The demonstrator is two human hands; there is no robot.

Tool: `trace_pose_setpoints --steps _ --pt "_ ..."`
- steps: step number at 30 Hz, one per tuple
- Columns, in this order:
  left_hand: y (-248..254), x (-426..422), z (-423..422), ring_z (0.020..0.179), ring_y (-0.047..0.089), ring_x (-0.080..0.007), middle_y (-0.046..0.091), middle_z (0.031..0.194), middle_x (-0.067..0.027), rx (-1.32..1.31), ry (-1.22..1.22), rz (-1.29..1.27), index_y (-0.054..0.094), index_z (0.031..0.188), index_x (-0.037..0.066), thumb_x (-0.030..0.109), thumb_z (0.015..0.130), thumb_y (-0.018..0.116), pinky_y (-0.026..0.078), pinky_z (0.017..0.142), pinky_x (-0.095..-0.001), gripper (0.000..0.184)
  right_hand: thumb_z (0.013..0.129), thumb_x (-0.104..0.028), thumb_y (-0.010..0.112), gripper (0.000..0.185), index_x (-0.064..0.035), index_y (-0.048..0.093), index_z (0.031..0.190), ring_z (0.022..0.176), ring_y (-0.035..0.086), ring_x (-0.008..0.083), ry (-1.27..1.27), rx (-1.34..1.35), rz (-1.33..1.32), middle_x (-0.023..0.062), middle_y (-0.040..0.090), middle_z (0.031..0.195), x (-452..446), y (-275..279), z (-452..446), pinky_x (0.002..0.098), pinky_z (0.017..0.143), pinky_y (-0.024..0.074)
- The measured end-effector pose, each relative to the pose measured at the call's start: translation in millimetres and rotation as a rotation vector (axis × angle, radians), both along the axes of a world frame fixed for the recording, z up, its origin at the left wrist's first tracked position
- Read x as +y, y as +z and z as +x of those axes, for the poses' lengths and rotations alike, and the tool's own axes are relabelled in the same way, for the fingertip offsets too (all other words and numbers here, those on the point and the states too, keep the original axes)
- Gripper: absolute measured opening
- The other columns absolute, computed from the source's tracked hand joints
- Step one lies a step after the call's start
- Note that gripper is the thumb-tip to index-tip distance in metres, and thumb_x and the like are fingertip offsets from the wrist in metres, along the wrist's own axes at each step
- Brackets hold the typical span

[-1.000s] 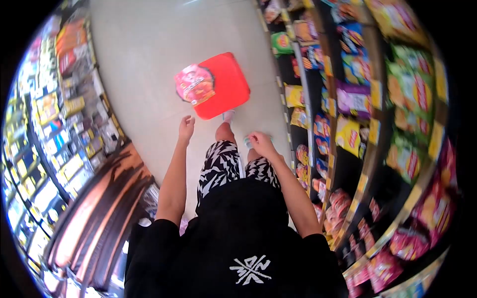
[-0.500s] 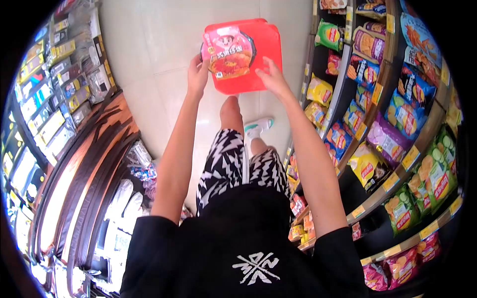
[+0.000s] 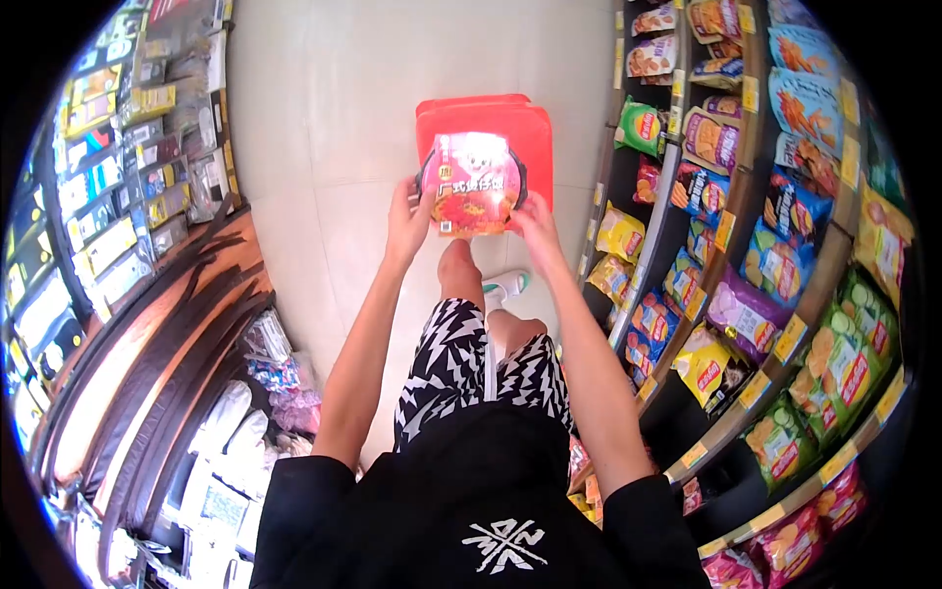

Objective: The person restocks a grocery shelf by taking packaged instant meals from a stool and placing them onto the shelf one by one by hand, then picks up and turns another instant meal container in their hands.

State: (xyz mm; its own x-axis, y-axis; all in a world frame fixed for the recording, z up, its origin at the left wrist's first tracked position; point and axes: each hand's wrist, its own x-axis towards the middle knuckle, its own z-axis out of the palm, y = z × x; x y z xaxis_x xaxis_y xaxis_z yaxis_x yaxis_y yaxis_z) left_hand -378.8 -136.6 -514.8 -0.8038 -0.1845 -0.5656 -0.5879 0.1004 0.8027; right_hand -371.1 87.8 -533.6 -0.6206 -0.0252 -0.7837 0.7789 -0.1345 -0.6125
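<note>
A round dark bowl-shaped food package with a pink and red printed sleeve is held up in front of my legs. My left hand grips its left edge, and my right hand holds its lower right edge. Behind and below the package is a red plastic stool or similar square-topped item on the floor. Glare hides part of the print.
Shelves of bagged snacks curve along the right side. On the left stand racks of small packaged goods and a brown, dark-striped display. Pale tiled floor runs between them.
Both hands have come to the package, which was lying on the red item; it is now lifted nearer to me. My right hand has closed on its edge. The view has shifted.
</note>
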Motion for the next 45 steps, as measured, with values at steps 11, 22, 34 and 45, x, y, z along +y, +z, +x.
trace_pose_setpoints --steps 11,22,34,45 --pt "169.4 82.2 70.3 0.110 0.051 -0.0183 0.054 0.118 -0.0122 0.515 0.119 0.212 0.045 0.126 -0.007 0.027 0.096 0.051 0.040 0.095 -0.0326 0.046 0.074 0.011 0.046 0.060 -0.0105 0.050 0.130 0.135 0.030 0.0303 -0.077 0.792 -0.076 0.0178 0.018 0.151 103.8 191.2 97.3 0.0424 0.108 0.0307" --pt "363.4 192.1 98.3 0.128 0.041 -0.0321 0.035 0.143 -0.0222 0.956 -0.207 0.981 0.023 0.142 -0.005 0.061 0.089 0.042 0.036 0.106 -0.0470 0.086 0.067 -0.009 0.078 0.106 -0.0111 0.010 0.147 0.140 0.019 0.0343 -0.226 1.423 0.075 0.0223 0.012 0.152 181.2 393.3 194.9 0.0447 0.110 0.0197" --pt "435.7 257.3 210.8 0.127 0.042 -0.0306 0.034 0.142 -0.0210 0.911 -0.900 1.005 0.013 0.143 -0.003 0.050 0.081 0.054 0.037 0.105 -0.0455 0.091 0.072 -0.022 0.068 0.091 -0.0108 0.016 0.146 0.137 0.024 0.0313 -0.592 1.516 0.367 0.0187 0.018 0.150 175.2 417.7 371.3 0.0430 0.110 0.0216" --pt "436.4 255.3 263.1 0.126 0.042 -0.0292 0.033 0.142 -0.0199 0.875 -1.126 0.926 0.003 0.143 0.000 0.039 0.073 0.066 0.038 0.104 -0.0440 0.102 0.077 -0.034 0.058 0.080 -0.0105 0.021 0.145 0.134 0.028 0.0285 -0.806 1.483 0.532 0.0153 0.023 0.149 153.3 406.9 431.6 0.0414 0.110 0.0234"
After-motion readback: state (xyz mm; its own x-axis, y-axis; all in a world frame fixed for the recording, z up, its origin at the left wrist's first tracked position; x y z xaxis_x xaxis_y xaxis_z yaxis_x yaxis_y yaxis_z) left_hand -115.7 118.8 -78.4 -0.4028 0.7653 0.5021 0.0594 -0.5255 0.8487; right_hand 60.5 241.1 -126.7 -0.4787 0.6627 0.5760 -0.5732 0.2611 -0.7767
